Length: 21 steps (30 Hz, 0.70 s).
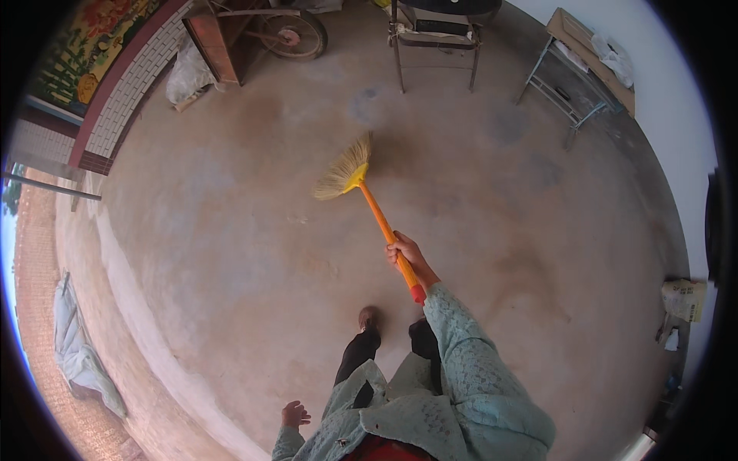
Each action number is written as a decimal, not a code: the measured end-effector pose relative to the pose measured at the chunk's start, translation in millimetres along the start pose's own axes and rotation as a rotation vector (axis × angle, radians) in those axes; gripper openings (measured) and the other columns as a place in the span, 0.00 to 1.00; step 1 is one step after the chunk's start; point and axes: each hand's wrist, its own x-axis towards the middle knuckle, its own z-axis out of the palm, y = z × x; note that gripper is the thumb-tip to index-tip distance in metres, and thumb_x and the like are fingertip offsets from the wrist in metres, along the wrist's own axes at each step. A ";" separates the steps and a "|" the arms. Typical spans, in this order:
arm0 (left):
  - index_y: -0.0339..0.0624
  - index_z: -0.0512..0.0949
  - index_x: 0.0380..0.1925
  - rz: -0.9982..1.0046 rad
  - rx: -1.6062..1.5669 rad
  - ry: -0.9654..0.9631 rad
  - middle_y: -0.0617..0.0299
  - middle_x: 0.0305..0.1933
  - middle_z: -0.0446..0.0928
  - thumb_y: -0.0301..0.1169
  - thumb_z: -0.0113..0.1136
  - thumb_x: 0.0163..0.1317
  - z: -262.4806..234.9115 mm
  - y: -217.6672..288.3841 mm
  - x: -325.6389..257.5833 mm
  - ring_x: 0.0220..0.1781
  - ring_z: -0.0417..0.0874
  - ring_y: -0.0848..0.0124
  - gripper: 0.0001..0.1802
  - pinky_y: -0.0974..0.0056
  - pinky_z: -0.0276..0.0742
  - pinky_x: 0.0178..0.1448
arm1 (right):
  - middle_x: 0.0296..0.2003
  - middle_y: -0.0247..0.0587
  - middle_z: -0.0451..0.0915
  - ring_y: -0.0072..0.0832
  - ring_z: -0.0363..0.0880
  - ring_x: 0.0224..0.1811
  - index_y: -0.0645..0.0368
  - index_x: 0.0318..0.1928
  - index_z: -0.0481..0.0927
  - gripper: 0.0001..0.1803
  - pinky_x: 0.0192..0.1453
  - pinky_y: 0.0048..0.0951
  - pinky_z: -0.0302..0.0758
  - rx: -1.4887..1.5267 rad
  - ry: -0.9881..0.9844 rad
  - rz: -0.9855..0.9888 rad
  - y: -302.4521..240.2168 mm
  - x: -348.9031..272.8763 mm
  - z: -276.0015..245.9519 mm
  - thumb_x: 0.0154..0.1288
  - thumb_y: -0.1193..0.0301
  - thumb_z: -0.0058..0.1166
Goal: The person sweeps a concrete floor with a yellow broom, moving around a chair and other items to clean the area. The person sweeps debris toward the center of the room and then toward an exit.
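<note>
While the right hand (407, 257) has its grip wrapped round the orange handle (382, 221) of a broom (373, 203), the left hand (295, 416) just hangs down near, left of the legs (357, 356), its grip loose and fingers uncurled. The straw head (346, 169) points far and a bit left, over the middle of the floor (231, 230); can't tell if it's actually touching down. As for stuff in the way: far left there's a wheeled cart (217, 42) with a white plastic bag (190, 73) beside it, far middle a metal-framed stand (442, 27), far right a folding counter (573, 32) with a clear bag (613, 60) on it. A crumpled pale sheet (79, 349) lies on the left, and over right there's a printed sack (683, 300) with a little white bottle (672, 339) near it.
</note>
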 end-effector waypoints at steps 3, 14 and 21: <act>0.36 0.62 0.49 0.000 0.006 0.023 0.53 0.24 0.71 0.26 0.48 0.50 0.7 -10.6 -3.0 0.20 0.77 0.62 0.23 0.58 0.77 0.20 | 0.23 0.35 0.65 0.14 0.64 0.18 0.60 0.35 0.63 0.07 0.21 0.13 0.65 0.089 0.130 -0.026 -23.9 17.4 -32.0 0.53 0.79 0.41; 0.38 0.65 0.47 0.037 0.002 -0.133 0.54 0.25 0.73 0.26 0.50 0.50 43.0 11.4 36.5 0.20 0.77 0.64 0.21 0.60 0.75 0.20 | 0.22 0.35 0.65 0.15 0.63 0.17 0.57 0.30 0.62 0.07 0.20 0.14 0.67 0.301 0.629 -0.179 -36.1 -213.4 -118.8 0.51 0.81 0.41; 0.38 0.64 0.48 0.057 -0.043 -0.078 0.54 0.26 0.73 0.26 0.49 0.51 42.0 13.7 38.6 0.20 0.77 0.65 0.21 0.61 0.75 0.21 | 0.25 0.36 0.65 0.14 0.60 0.15 0.45 0.51 0.60 0.27 0.18 0.15 0.64 0.064 0.367 -0.063 11.5 -264.9 -19.4 0.49 0.82 0.37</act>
